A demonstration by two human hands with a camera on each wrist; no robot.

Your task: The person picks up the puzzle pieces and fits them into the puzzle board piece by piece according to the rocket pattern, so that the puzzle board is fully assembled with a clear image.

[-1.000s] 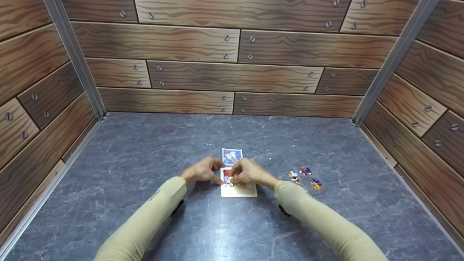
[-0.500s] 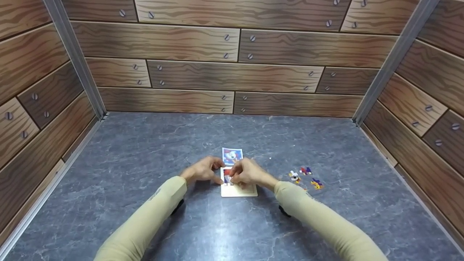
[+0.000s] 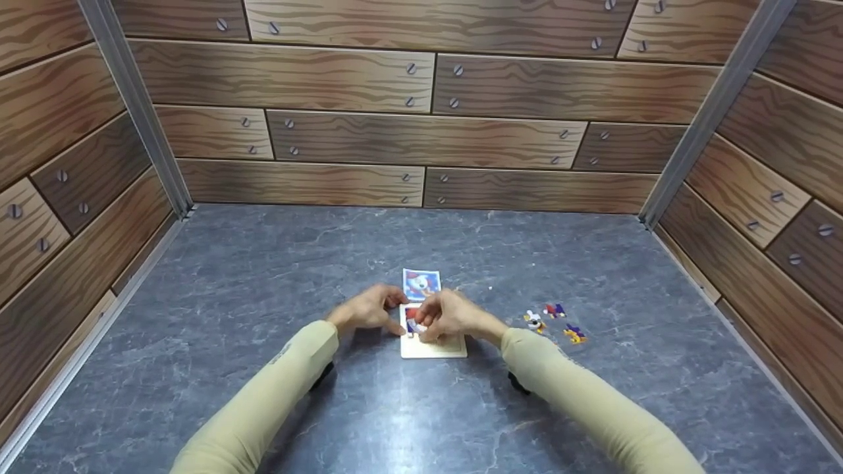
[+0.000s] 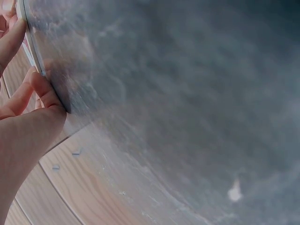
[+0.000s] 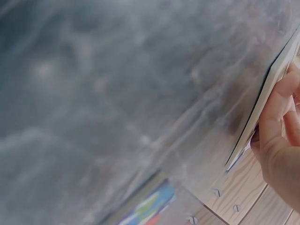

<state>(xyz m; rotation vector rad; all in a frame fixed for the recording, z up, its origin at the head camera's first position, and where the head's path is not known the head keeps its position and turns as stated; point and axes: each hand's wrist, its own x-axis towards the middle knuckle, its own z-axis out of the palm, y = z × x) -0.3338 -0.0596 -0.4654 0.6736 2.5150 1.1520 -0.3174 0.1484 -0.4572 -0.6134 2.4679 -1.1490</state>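
Puzzle tray (image 3: 435, 349), pale-rimmed, lies at the lower centre of the head view, and it is where we see both hands at work. Around it, wood-print panels (image 3: 329, 82) fill the top of the frame, with the dark marbled surface (image 3: 395, 237) below them.

Our left hand (image 3: 369, 307), left of centre, has its grip closed about the tray's upper-left corner, thumb against the side edge and fingers at the top. Our right hand (image 3: 454, 315) bends over the tray from the right; its grip is slightly parted above the printed part, and we cannot tell whether it has hold of a piece.

What has just changed is that right grip: the thumb and fingertips stood close together half a second ago, and now a gap shows between them. We judge that the piece beneath is being let go or pressed down, with the fit unconfirmed.

Just above the tray lies the picture card (image 3: 421, 283). Right of centre, three loose jigsaw pieces (image 3: 575, 334) rest well apart from the tray, so we take the picture to be unfinished.
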